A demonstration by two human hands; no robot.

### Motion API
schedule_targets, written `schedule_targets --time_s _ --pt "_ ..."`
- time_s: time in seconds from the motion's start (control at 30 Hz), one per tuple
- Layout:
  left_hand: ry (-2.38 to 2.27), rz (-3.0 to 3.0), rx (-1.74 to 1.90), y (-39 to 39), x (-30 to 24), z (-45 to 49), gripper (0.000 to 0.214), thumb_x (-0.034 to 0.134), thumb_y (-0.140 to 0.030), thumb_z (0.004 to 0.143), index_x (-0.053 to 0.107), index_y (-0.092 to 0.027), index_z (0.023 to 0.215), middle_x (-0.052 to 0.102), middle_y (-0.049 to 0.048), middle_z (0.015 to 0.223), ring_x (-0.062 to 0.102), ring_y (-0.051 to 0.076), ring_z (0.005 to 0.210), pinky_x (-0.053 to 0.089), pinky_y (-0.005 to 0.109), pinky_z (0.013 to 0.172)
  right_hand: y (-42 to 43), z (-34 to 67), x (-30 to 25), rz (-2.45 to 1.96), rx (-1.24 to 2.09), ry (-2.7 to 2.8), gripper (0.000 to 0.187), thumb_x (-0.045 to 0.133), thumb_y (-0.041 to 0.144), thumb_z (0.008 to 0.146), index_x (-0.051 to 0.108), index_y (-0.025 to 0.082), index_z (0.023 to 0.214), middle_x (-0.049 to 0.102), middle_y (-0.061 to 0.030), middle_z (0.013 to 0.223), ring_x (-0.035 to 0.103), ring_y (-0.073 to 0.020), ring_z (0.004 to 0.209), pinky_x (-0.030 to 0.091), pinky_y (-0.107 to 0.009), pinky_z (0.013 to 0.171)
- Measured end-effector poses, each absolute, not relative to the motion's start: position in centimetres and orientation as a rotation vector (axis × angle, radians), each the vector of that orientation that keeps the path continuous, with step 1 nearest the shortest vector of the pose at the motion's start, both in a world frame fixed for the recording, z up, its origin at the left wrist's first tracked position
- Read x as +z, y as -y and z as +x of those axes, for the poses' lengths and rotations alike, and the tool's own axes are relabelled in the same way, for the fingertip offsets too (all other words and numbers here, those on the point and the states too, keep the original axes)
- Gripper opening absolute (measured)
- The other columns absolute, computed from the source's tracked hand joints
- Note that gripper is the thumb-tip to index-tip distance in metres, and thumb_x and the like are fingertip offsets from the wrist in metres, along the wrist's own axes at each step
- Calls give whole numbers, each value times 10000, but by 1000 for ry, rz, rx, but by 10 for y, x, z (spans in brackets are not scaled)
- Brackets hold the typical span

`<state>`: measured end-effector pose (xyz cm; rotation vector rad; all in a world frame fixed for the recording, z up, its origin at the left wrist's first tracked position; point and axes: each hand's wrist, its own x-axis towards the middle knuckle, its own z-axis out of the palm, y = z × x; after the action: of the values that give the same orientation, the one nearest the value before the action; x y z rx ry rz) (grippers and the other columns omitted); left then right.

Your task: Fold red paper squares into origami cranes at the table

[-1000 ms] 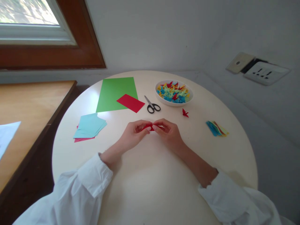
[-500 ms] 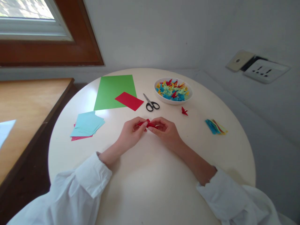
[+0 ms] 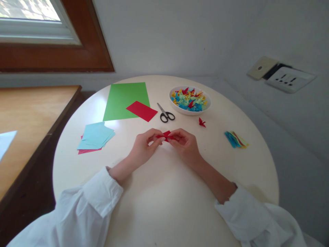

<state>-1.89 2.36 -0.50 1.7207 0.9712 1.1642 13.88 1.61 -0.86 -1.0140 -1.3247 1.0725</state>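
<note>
A small folded red paper piece (image 3: 166, 136) is pinched between both my hands over the middle of the round white table (image 3: 164, 206). My left hand (image 3: 145, 145) grips its left end with fingertips closed. My right hand (image 3: 183, 142) grips its right end, fingers curled. A finished red paper crane (image 3: 202, 122) lies on the table just beyond my right hand, near a white bowl (image 3: 190, 110) filled with several coloured paper cranes.
Black scissors (image 3: 166, 115) lie beyond my hands. A green sheet (image 3: 120, 99) with a red sheet (image 3: 142, 110) on it lies at the back left. Light blue squares (image 3: 96, 136) are stacked left; small coloured squares (image 3: 235, 139) right. A wooden desk (image 3: 31, 120) stands left.
Both hands keep working the red paper in place; its visible tip has shifted a little between the fingers. The view has dipped slightly.
</note>
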Motion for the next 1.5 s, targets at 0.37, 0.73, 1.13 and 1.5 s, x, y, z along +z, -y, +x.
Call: schedule_targets --time_s 0.37,0.73,1.13,1.5 --pt "-1096 1811 1153 -24 -3 -22 125 585 -259 778 652 -156 754 670 32 679 621 130 630 480 224 604 -15 140 -6 -920 1007 1412 55 641 209 724 644 191 775 664 -30 816 644 -153 812 543 -298 781" --pt "-1068 1670 1183 -18 3 -16 108 606 -268 762 591 -161 755 680 29 699 670 151 653 518 236 632 -12 135 -6 -1036 877 1391 105 615 280 755 600 177 765 665 -39 775 634 -147 723 538 -287 690" --pt "-973 1474 1191 -16 1 -14 163 644 -289 738 561 -166 804 703 36 732 686 170 732 528 266 682 -9 134 -3 -1102 736 1377 70 611 245 748 606 176 757 675 -31 744 635 -140 668 539 -263 624" --pt "-934 1075 994 -16 13 -9 383 752 -433 590 654 -98 748 690 53 666 667 172 619 569 347 704 -8 136 -6 -1043 717 1418 60 602 241 781 617 188 805 683 -38 858 657 -156 785 542 -280 716"
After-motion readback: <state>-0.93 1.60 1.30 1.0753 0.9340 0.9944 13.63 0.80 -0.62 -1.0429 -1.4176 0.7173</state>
